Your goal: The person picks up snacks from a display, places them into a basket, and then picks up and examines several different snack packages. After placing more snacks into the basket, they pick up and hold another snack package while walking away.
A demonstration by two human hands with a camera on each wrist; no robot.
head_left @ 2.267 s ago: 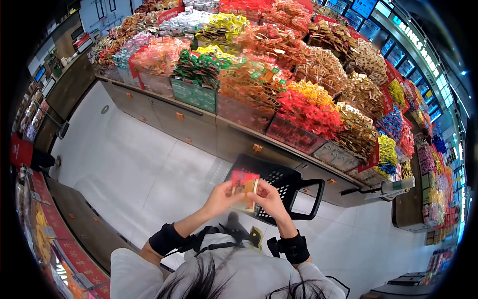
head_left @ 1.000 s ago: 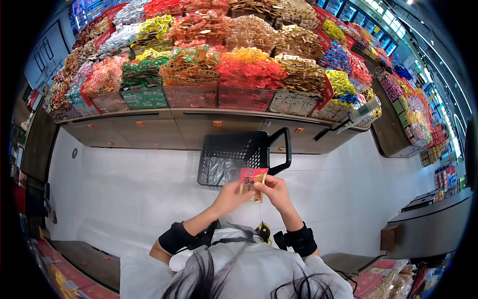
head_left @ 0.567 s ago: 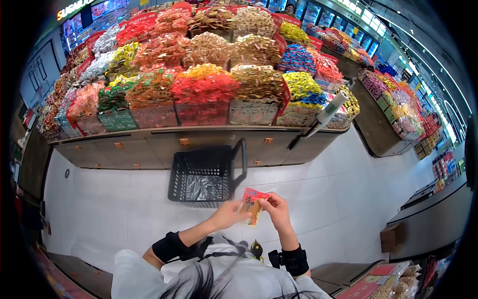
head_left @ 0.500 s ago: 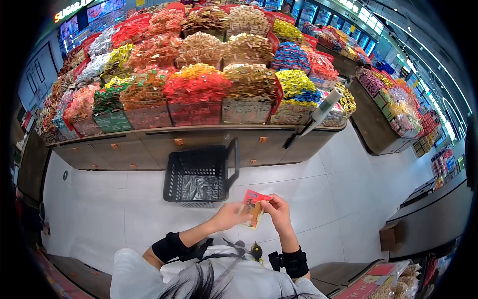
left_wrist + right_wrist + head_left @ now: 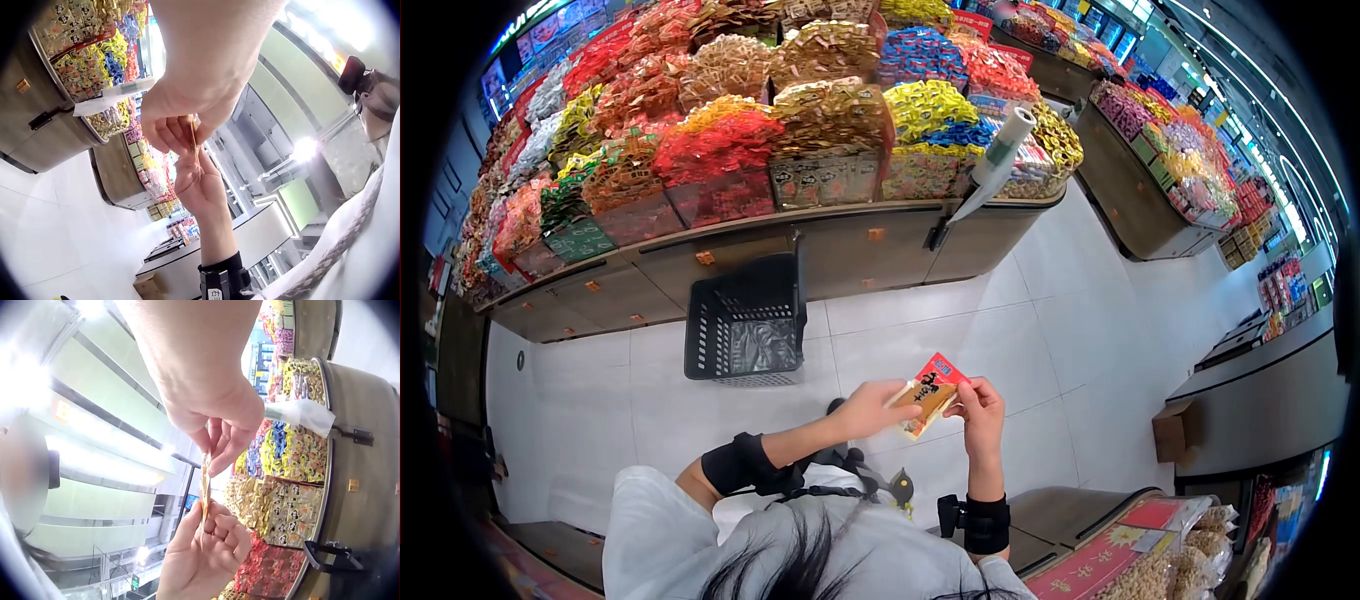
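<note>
Presently both my hands are on one packet (image 5: 931,394), held in mid-air over the floor (image 5: 945,330), to the right of the basket (image 5: 745,290); my left hand (image 5: 870,408) pinches its left side, thumb against forefinger, the remaining fingers curled in; my right hand (image 5: 981,402) pinches the right edge between thumb and fingertips, the other fingers bent; packet tilted, red end pointing forward, tan face with dark lettering below; seen thin, edge-on, in both wrist views.

Basket: black, perforated, on the floor just before the stand (image 5: 837,262); handle raised along its right edge; something dark and shiny at the bottom, nature unclear.

Stand: wrapped sweets piled behind its front edge; red sweets (image 5: 715,150) left of the gold ones (image 5: 832,110); yellow sweets (image 5: 930,112) further right; a roll of bags (image 5: 1005,140) near the front right corner; carton (image 5: 1172,432) well apart, at the floor's right edge.
</note>
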